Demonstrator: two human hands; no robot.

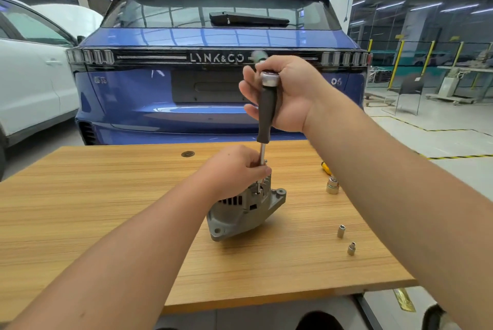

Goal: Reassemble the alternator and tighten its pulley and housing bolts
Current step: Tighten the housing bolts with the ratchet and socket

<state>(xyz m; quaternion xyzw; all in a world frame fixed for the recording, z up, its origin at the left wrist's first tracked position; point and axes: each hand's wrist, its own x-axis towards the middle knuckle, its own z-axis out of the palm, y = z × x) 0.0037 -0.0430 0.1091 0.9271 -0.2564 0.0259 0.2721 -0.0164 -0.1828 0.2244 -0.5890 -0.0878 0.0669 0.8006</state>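
— Head view: where is the alternator [246, 211] kept?

— On the wooden table [106, 209], steadied under the left hand [236, 169], whose fingers are curled round the driver's shaft so the tip is likely kept seated on a housing bolt.

— And the right hand [282, 95]?

— The driver [266, 111] handle is grasped near its top, apparently for turning.

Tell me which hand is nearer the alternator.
Left. The left hand holds the driver shaft right above the alternator; the right hand grips the handle higher up.
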